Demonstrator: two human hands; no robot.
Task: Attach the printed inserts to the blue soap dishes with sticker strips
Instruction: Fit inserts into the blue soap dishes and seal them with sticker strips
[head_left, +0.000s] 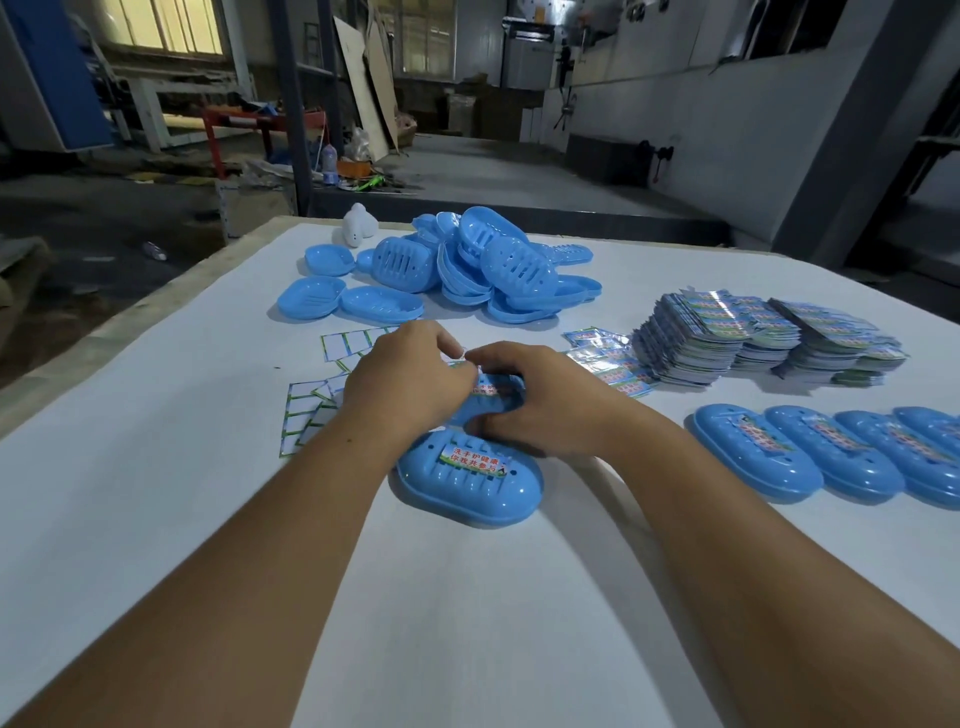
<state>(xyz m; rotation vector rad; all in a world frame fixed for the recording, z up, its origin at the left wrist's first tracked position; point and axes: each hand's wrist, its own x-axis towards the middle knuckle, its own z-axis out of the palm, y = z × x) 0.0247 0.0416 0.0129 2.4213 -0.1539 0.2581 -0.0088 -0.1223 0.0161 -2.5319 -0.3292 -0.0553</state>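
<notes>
My left hand (410, 374) and my right hand (535, 400) meet over a blue soap dish (493, 395) that carries a printed insert; both pinch a small white sticker strip (460, 353) between their fingertips above it. A second blue soap dish (467, 483) with a printed insert (472, 460) on top lies just in front of the hands. Sticker sheets (304, 415) with green-edged blank labels lie to the left, partly under my left hand.
A heap of loose blue dishes (467, 265) sits at the back of the white table (156, 493). Stacks of printed inserts (727, 332) stand at right. A row of dishes with inserts (831, 457) lines the right edge. A white object (358, 226) stands at the far edge.
</notes>
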